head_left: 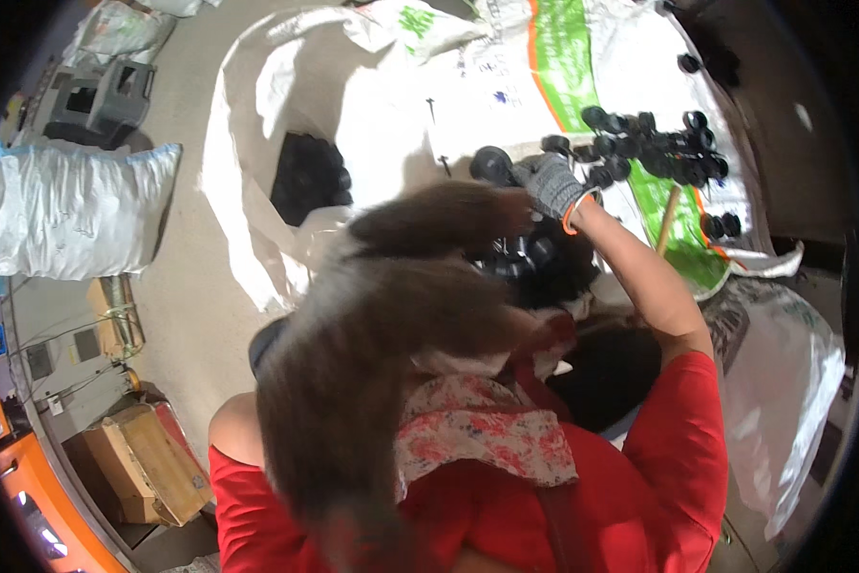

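My right hand [551,188], in a grey knit glove with an orange-edged cuff, reaches over a dark heap of parts. Its fingers are closed at the edge of a black round wheel-like part [491,165]. Below the glove lie more black glossy parts [534,253]. A blurred brown, hair-like shape [372,334] hangs across the middle and covers much of my left side. My left hand does not show.
White woven sacking [391,105] with a green stripe spreads ahead, bearing clustered black round parts [654,148]. A stuffed white sack [81,210], grey plastic case [105,100] and cardboard box [152,463] stand left. Clear plastic sheeting [783,392] lies right, near a wooden stick [670,220].
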Action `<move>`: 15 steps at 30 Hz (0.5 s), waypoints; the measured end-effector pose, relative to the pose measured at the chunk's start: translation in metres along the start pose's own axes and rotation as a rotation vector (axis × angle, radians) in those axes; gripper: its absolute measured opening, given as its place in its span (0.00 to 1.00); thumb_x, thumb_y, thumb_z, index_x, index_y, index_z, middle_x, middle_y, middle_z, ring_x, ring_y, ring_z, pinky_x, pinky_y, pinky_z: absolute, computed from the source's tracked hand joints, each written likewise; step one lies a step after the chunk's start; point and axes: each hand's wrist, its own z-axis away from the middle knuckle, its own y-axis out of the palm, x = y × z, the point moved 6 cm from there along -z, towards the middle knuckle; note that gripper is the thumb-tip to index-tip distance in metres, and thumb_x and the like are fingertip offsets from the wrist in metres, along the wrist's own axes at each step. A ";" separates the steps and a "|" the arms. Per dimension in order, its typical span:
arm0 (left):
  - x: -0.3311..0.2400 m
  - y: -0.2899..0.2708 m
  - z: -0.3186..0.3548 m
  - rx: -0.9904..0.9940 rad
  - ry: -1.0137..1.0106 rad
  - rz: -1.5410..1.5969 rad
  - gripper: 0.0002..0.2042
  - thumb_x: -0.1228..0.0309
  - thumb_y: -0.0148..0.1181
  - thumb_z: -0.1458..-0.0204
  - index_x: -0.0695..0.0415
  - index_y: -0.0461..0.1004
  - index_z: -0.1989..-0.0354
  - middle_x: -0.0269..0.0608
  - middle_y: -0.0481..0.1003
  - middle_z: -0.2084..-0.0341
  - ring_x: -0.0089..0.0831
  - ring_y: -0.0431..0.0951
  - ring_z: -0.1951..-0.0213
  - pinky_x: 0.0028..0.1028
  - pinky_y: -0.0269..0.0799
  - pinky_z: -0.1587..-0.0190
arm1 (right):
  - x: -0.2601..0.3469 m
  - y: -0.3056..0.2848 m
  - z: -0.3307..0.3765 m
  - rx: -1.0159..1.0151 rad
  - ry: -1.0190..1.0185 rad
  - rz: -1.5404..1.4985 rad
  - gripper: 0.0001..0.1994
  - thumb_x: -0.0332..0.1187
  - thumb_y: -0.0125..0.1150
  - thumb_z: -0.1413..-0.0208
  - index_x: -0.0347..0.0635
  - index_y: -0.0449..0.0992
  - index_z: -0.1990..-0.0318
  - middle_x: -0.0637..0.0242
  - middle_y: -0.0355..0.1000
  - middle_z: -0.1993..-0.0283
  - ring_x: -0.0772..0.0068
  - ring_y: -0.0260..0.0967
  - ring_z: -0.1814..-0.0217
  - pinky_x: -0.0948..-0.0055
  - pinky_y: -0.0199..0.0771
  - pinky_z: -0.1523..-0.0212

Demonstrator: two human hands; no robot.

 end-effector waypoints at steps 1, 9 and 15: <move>-0.019 0.007 0.001 0.015 0.008 0.035 0.15 0.67 0.62 0.53 0.60 0.71 0.58 0.44 0.74 0.61 0.36 0.75 0.59 0.31 0.72 0.59 | 0.014 -0.008 0.003 0.021 0.002 0.003 0.12 0.35 0.46 0.48 0.38 0.75 0.67 0.54 0.74 0.64 0.54 0.72 0.60 0.58 0.71 0.59; -0.039 0.022 0.009 -0.067 -0.131 0.340 0.20 0.63 0.61 0.51 0.62 0.69 0.53 0.44 0.74 0.61 0.33 0.74 0.58 0.28 0.69 0.54 | 0.079 -0.076 0.066 0.049 0.530 -0.936 0.06 0.32 0.51 0.51 0.39 0.71 0.73 0.56 0.71 0.74 0.56 0.72 0.71 0.60 0.71 0.68; 0.195 0.005 0.085 -0.784 -1.163 0.689 0.18 0.57 0.51 0.43 0.59 0.70 0.56 0.36 0.73 0.66 0.27 0.72 0.66 0.26 0.69 0.65 | 0.143 -0.125 0.004 -0.536 -0.084 -0.418 0.08 0.33 0.52 0.47 0.39 0.72 0.65 0.56 0.73 0.65 0.62 0.73 0.66 0.67 0.74 0.66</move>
